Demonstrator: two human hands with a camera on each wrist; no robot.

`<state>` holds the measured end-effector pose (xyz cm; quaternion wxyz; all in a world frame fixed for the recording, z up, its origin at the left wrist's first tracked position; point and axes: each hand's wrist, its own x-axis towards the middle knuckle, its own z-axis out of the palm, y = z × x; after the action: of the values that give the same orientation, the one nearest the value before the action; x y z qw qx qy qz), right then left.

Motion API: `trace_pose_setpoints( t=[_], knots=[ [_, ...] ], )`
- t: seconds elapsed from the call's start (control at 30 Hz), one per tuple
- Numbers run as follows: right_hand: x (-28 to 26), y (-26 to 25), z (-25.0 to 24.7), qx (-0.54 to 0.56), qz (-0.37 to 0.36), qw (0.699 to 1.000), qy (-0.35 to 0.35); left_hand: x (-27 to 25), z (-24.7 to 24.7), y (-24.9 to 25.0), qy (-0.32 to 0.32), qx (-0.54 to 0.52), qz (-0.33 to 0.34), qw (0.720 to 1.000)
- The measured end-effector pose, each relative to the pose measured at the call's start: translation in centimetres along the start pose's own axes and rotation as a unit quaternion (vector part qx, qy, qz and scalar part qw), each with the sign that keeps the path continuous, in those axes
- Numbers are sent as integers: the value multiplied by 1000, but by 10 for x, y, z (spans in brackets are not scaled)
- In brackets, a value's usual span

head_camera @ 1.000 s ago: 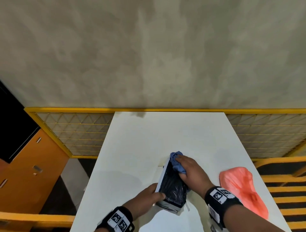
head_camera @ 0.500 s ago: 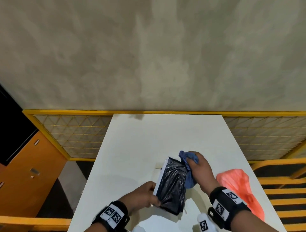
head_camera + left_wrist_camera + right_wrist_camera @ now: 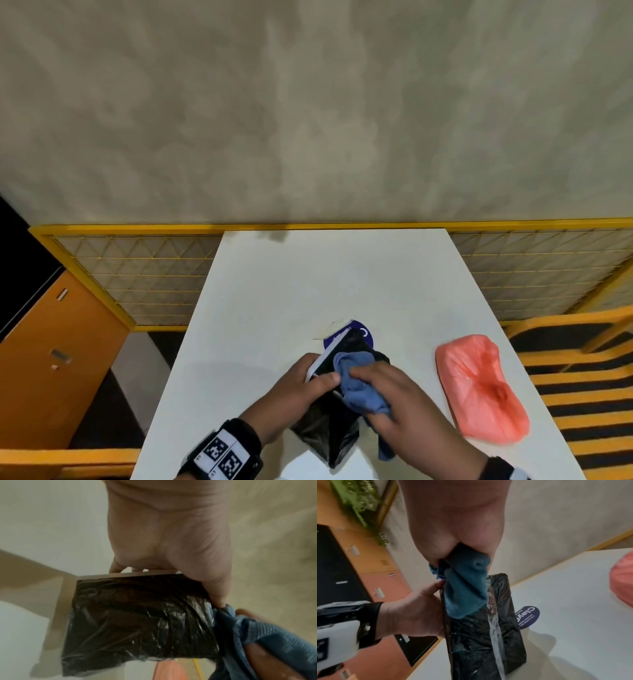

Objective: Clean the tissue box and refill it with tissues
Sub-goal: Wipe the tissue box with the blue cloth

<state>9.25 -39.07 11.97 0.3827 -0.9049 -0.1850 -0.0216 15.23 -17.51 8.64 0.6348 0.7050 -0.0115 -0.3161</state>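
Observation:
The tissue box [image 3: 337, 423], wrapped in crinkled black plastic with a white edge, stands tilted on the white table [image 3: 274, 308]. My left hand [image 3: 308, 380] grips its upper left edge, thumb on the black face [image 3: 137, 622]. My right hand [image 3: 394, 394] holds a bunched blue cloth [image 3: 359, 387] and presses it against the box's upper part [image 3: 496, 615]. The cloth [image 3: 467, 588] hangs from my right fingers over the black wrap. The pink tissue pack [image 3: 479, 387] lies on the table to the right.
A round dark-blue sticker [image 3: 356, 334] with white lettering lies on the table just behind the box. Yellow mesh railing [image 3: 137, 274] runs behind and beside the table. Orange cabinets [image 3: 51, 359] stand at the left, yellow slats [image 3: 582, 394] at the right.
The box has tipped further up on end, uncovering the blue sticker. My right hand brought the cloth back from the box's far right corner onto its upper face. The left hand shifted up the edge.

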Motion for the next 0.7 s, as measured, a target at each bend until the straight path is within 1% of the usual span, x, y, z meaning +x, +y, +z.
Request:
trace_pose_setpoints(
  t=[0.07,0.13,0.3,0.37,0.57,0.67,0.7],
  knots=[
    [2,-6,7,-82,-70,994,-18,-3,-2,-6,-7,14,5,1000],
    [5,-6,17,-122,-105,987,-28,-9,-5,-11,-26,27,8,999],
    [13,12,33,-150,-95,983,-52,-16,-15,-17,-37,31,23,999],
    [20,17,35,-142,-74,986,-47,-16,-15,-20,-36,26,24,999],
    [51,30,30,-135,23,990,26,-16,-15,-17,-43,32,32,998],
    [63,29,27,-111,82,990,15,-14,-15,-14,-36,39,41,998],
    [66,29,25,-92,104,990,24,-14,-14,-14,-34,43,42,998]
  ],
)
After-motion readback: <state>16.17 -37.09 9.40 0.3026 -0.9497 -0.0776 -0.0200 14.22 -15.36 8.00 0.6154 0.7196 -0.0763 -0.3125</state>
